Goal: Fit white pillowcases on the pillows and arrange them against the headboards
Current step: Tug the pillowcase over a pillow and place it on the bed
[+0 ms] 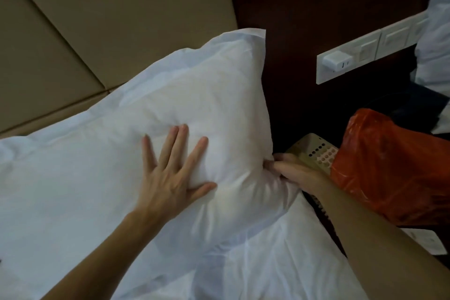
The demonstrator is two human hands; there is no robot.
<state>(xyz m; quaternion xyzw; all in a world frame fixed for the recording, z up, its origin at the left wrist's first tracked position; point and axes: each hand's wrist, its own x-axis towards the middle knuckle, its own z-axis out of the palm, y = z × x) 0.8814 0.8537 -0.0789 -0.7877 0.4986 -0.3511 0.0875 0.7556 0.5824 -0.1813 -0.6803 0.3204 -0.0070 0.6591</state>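
Observation:
A white pillow in its pillowcase [199, 95] leans against the tan padded headboard [85, 19], its flanged corner pointing up. My left hand [170, 173] lies flat on the pillow's front with fingers spread, pressing a dent into it. My right hand [289, 170] pinches the pillow's lower right corner, where the fabric bunches into folds. White bedding [255, 263] spreads below the pillow.
A dark wood panel [316, 7] beside the headboard carries a white switch and socket strip [365, 56] with a plugged adapter. An orange plastic bag [389, 165] and a beige perforated object [314, 151] sit right of the bed. More white fabric [435, 31] shows at the far right.

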